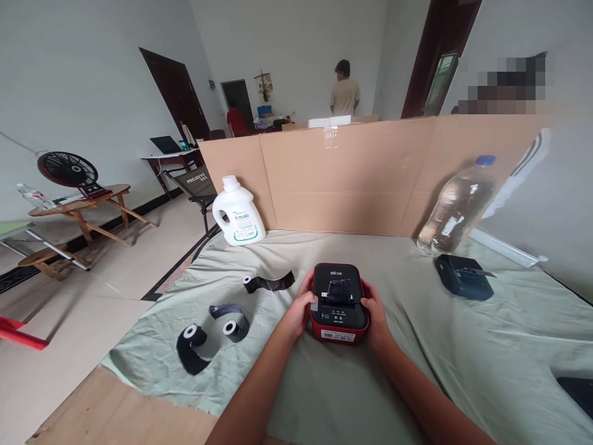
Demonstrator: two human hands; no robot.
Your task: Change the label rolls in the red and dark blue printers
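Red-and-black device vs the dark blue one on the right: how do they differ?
Color: the red-and-black device has a black top on a red body; the dark blue device shows no red.
Contact: the former is held between left hand and right hand; the latter lies untouched on the cloth.
Shared: boxy shape, rounded corners.
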